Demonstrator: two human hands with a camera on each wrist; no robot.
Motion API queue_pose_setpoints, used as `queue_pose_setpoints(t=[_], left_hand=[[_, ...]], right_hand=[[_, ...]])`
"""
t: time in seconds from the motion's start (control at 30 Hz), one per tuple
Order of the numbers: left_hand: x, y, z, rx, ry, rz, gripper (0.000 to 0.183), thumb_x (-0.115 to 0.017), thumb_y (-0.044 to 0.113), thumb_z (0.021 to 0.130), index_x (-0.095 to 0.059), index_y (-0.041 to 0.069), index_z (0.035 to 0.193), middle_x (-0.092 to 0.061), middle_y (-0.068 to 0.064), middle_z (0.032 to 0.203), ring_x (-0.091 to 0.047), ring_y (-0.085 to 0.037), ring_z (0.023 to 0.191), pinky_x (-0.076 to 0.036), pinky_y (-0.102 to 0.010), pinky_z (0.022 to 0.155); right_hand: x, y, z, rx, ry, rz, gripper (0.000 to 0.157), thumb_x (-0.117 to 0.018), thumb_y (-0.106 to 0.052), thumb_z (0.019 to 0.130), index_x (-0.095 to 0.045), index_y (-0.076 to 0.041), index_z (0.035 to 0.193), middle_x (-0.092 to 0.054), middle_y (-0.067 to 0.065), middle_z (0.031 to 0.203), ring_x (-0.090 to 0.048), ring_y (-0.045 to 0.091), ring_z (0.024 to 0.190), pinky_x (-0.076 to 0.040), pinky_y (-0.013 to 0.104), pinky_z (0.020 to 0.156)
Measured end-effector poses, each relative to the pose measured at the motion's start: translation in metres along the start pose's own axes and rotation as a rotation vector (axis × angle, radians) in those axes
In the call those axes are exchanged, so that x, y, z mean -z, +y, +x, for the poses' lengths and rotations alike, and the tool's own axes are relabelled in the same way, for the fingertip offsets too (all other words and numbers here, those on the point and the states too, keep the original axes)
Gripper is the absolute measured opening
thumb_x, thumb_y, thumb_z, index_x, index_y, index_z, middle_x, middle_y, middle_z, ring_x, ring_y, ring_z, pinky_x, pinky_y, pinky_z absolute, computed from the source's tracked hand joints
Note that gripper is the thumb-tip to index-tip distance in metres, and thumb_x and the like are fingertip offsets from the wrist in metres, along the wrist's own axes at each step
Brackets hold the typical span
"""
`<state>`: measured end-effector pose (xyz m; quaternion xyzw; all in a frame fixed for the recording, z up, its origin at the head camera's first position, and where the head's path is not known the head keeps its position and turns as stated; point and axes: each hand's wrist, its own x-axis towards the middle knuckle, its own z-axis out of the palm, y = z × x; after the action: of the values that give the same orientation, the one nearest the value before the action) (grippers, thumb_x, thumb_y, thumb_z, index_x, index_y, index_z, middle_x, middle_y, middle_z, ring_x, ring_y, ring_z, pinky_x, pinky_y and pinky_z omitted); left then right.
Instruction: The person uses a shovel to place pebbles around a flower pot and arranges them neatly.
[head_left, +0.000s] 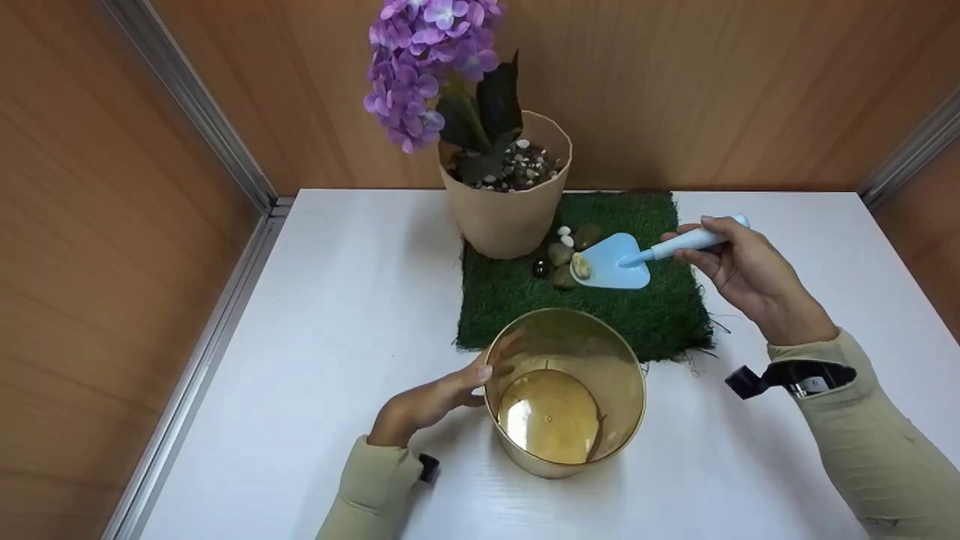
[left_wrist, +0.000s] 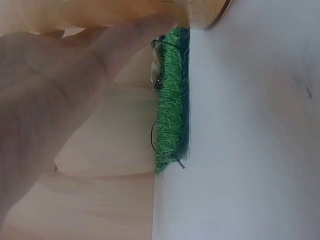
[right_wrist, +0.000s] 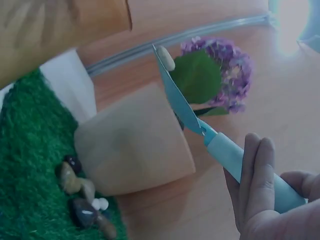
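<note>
My left hand [head_left: 431, 405] grips the side of a see-through amber plastic pot [head_left: 585, 337], with the thumb near its rim. The pot is tipped slightly, and its inside shows bare. In my right hand [head_left: 757, 277] is the handle of a small light blue trowel [head_left: 626, 270]. A pale pebble [head_left: 581, 266] lies near the tip of its blade; the right wrist view shows this pebble [right_wrist: 165, 58] raised off the mat on the trowel [right_wrist: 180, 102]. Below the blade, several brown, white and black stones [head_left: 560, 253] sit on a green artificial grass mat [head_left: 510, 307].
A beige flowerpot [head_left: 499, 221] stands on the mat's back left corner. It holds dark soil with small stones and a purple hydrangea [head_left: 427, 67]. Wood-look panels [head_left: 712, 90] with metal edging enclose the white table [head_left: 337, 315] at the back and sides.
</note>
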<state>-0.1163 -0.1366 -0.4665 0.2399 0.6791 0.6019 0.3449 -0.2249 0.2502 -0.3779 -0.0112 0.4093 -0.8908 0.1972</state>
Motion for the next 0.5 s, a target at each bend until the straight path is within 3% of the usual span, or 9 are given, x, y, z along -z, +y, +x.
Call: queue_pose_setpoints(t=[0.13,0.3,0.5], left_hand=[[0.000,-0.001,0.000,0.001,-0.002,0.002,0.068,-0.026,0.059,0.092,0.002,0.032,0.149,-0.013,0.000,0.153,-0.016,-0.018,0.138,-0.030,-0.048,0.101],[0.000,-0.001,0.000,-0.012,-0.012,-0.011,0.068,-0.027,0.059,0.092,0.001,0.034,0.149,-0.011,0.003,0.154,-0.016,-0.020,0.139,-0.029,-0.048,0.101],[0.000,-0.002,0.001,-0.007,-0.013,-0.008,0.071,-0.026,0.059,0.092,0.003,0.029,0.149,-0.015,-0.006,0.153,-0.016,-0.023,0.138,-0.028,-0.046,0.102]], right_hand=[[0.011,0.013,0.010,0.028,0.078,0.005,0.028,-0.053,-0.012,0.095,-0.055,0.011,0.111,-0.060,0.026,0.111,-0.059,0.030,0.105,-0.047,0.029,0.085],[0.022,0.040,0.026,0.048,0.160,-0.085,0.035,-0.054,-0.016,0.095,-0.054,0.013,0.115,-0.060,0.024,0.111,-0.059,0.028,0.105,-0.043,0.029,0.090],[0.026,0.068,0.042,0.032,0.265,-0.120,0.035,-0.054,-0.017,0.095,-0.055,0.012,0.114,-0.055,0.020,0.112,-0.059,0.027,0.104,-0.042,0.029,0.092]])
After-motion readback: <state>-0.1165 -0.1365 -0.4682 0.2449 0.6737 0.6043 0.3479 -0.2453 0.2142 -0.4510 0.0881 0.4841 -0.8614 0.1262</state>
